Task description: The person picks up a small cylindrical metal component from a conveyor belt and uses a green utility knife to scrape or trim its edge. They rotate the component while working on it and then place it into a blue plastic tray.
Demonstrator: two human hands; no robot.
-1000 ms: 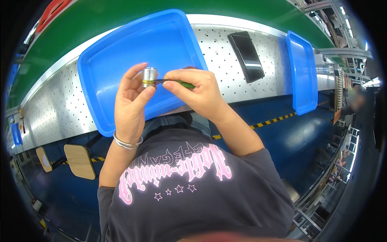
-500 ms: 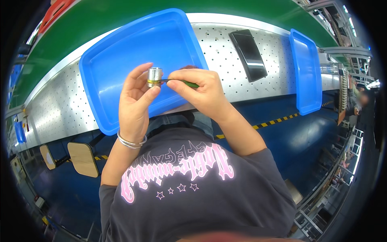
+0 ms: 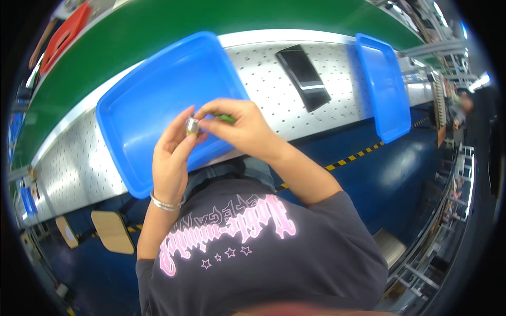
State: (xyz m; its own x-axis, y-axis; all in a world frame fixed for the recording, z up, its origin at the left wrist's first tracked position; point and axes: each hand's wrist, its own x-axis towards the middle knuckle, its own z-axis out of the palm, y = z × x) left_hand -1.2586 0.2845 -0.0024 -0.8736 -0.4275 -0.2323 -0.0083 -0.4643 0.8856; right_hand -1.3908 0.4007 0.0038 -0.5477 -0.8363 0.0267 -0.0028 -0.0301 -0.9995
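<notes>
Over the near part of the blue tray (image 3: 158, 79), my left hand (image 3: 171, 160) is closed round a small silvery metal cylinder (image 3: 192, 125) with a yellowish band, gripping it between thumb and fingers. My right hand (image 3: 245, 126) has its thumb and forefinger pinched at the cylinder's upper side. Tucked in that same hand lies a thin tool with a green handle (image 3: 227, 118). Its tip is hidden behind the fingers. The cylinder looks tilted, and its lower part is partly covered by my left thumb.
A black phone-like slab (image 3: 303, 78) lies on the perforated metal bench (image 3: 263, 79) right of the tray. Farther right stands a narrower blue tray (image 3: 387, 95). A green strip (image 3: 253, 18) runs along the far side. Wooden stool seats (image 3: 112, 231) are at the lower left.
The tool's thin shaft was at the cylinder's yellow band; now my right fingertips touch the cylinder and the tool sits back in that hand. The cylinder has tilted, and the whole view has shifted.
</notes>
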